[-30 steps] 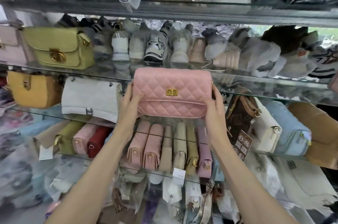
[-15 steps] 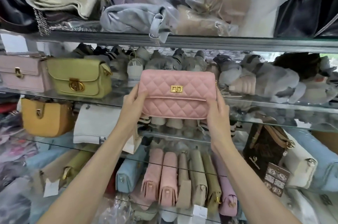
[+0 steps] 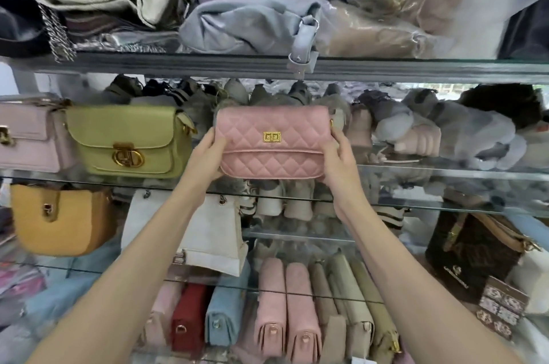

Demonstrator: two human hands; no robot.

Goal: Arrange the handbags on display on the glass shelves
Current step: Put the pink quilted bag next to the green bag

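The left hand (image 3: 208, 157) and the right hand (image 3: 338, 160) each grip one end of the pink quilted handbag (image 3: 271, 142), fingers curled round its sides, clasp facing outward. The handbag is held upright at the level of the middle glass shelf (image 3: 445, 170), its base apparently just above the shelf's front edge.

Procedure, as judged: keep the handbag level, carry its base over the front edge, lower it onto the glass, then release both ends together. A tilted base could catch the edge or tip the handbag forward.

Clearances relative to the pink handbag:
- Left: the green handbag (image 3: 127, 142) stands near; a gap remains between them.
- Behind: a row of shoes (image 3: 237, 93) limits depth.
- Right: grey soft items (image 3: 445, 129) crowd the shelf.
- Above: the upper shelf (image 3: 386, 69), with a strap (image 3: 300, 49) hanging over its edge, limits lift.
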